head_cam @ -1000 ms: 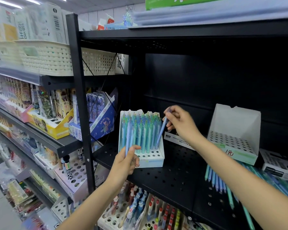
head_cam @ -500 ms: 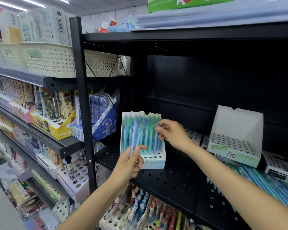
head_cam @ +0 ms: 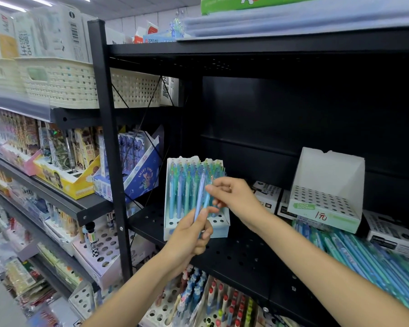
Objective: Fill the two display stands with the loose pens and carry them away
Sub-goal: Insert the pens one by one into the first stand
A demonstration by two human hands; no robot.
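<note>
left hand (head_cam: 191, 237) gripping a couple of blue pens (head_cam: 201, 197), right hand (head_cam: 234, 197) pinching one's top, nearly full stand (head_cam: 219, 226) just behind

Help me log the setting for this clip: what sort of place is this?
Most likely a stationery shop aisle. Black metal shelving carries retail pen display stands, one empty stand bears a handwritten price mark, and boxed character stationery and woven baskets fill neighbouring shelves.

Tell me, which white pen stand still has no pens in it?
The right-hand stand, with the green label. Its holes are all bare, while the left stand by the hands is packed with blue and green pens.
</note>
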